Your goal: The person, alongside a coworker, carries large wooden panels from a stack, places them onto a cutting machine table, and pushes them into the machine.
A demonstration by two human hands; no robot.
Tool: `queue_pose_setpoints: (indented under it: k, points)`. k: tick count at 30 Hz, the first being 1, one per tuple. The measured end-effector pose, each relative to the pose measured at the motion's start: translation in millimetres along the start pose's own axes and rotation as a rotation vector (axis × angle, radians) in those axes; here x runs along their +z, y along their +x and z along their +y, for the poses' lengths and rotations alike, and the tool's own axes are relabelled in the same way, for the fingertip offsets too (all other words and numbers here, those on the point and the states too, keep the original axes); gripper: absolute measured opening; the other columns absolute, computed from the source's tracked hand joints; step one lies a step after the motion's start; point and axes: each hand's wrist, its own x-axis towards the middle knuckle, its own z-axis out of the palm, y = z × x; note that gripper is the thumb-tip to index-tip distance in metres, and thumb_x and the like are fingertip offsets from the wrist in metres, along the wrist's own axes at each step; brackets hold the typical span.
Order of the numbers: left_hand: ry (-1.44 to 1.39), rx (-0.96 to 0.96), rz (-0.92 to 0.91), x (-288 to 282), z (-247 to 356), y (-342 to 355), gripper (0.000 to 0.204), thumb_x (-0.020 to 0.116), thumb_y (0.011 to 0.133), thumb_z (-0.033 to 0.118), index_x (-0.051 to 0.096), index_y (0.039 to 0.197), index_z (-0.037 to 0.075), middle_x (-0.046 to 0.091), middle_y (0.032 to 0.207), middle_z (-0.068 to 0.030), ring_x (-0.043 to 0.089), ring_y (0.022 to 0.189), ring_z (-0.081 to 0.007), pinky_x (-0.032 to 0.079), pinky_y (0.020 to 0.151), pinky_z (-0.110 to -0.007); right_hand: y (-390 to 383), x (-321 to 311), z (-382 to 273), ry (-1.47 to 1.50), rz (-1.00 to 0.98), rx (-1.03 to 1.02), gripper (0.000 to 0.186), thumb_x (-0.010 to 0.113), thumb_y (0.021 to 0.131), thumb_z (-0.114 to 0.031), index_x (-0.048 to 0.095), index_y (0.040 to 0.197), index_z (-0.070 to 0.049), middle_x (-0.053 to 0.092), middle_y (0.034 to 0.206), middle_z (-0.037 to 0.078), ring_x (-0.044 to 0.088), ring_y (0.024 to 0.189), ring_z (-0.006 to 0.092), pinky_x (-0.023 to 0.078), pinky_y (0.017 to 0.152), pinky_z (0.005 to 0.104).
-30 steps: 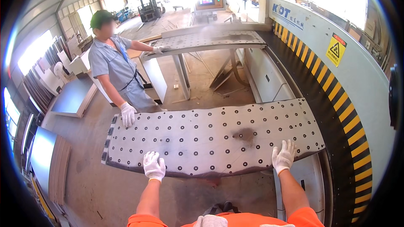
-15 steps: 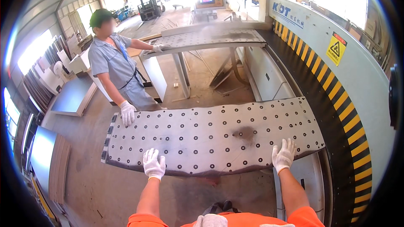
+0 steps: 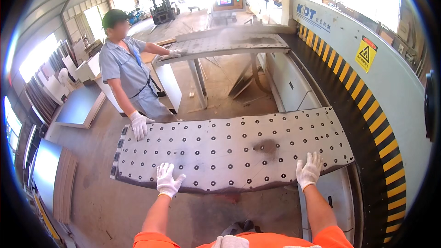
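A grey machine table (image 3: pixel 220 142), dotted with black round nozzles, stretches across in front of me. My left hand (image 3: pixel 168 180), in a white glove, lies on its near edge left of the middle, fingers spread and holding nothing. Toward the right end of that edge my right hand (image 3: pixel 309 170), gloved alike, rests with fingers outstretched and empty. A dark smudge (image 3: pixel 267 147) marks the surface between and beyond my hands. At the far left corner a co-worker's gloved hand (image 3: pixel 139 126) presses on the same table.
The co-worker (image 3: pixel 126 64) stands left, the other hand on a second dotted table (image 3: pixel 225 42). Along the right runs a pale machine body (image 3: pixel 367 41) with a black-and-yellow striped guard (image 3: pixel 363 105). Panel stacks (image 3: pixel 53 174) stand on the left floor. A control screen (image 3: pixel 226 0) and forklift (image 3: pixel 161 7) are behind.
My left thumb has swung outward to the right and the left forearm has shifted slightly left. The co-worker has leaned a little to the right. My right hand is nearly unmoved.
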Motion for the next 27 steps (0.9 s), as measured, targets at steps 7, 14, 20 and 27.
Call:
queue_pose_setpoints:
  k: [7, 14, 20, 27]
  points:
    - [-0.016, 0.116, -0.091, -8, -6, -3, 0.084, 0.078, 0.086, 0.053, 0.057, 0.151, 0.004, 0.044, 0.16, -0.0292, 0.03, 0.157, -0.0494, 0.021, 0.132, -0.059, 0, 5, 5, -0.007, 0.006, -0.01, 0.058, 0.068, 0.094, -0.038, 0.063, 0.139, -0.002, 0.055, 0.154, 0.024, 0.045, 0.148, 0.0429, 0.027, 0.131, 0.0557]
    - [-0.013, 0.134, -0.057, 1, -16, -2, 0.076, 0.077, 0.088, 0.047, 0.059, 0.148, 0.004, 0.045, 0.159, -0.03, 0.031, 0.156, -0.0501, 0.023, 0.131, -0.059, 1, 4, 3, -0.006, 0.013, -0.027, 0.058, 0.069, 0.093, -0.037, 0.063, 0.139, -0.002, 0.055, 0.152, 0.024, 0.046, 0.147, 0.0421, 0.027, 0.13, 0.0559]
    - [-0.015, 0.102, -0.047, 0, -10, -5, 0.073, 0.077, 0.089, 0.045, 0.06, 0.147, 0.004, 0.046, 0.159, -0.0289, 0.032, 0.156, -0.0498, 0.025, 0.13, -0.058, -2, 3, 3, -0.002, 0.003, -0.014, 0.057, 0.069, 0.094, -0.036, 0.063, 0.139, -0.002, 0.055, 0.153, 0.023, 0.045, 0.148, 0.0414, 0.026, 0.131, 0.0556]
    - [-0.008, 0.115, -0.022, 1, -10, -4, 0.075, 0.078, 0.088, 0.05, 0.062, 0.146, 0.005, 0.049, 0.158, -0.0268, 0.035, 0.154, -0.0478, 0.027, 0.13, -0.056, -3, 5, 1, 0.002, 0.017, -0.006, 0.055, 0.067, 0.095, -0.036, 0.064, 0.139, -0.003, 0.056, 0.153, 0.022, 0.045, 0.148, 0.0413, 0.026, 0.131, 0.0547]
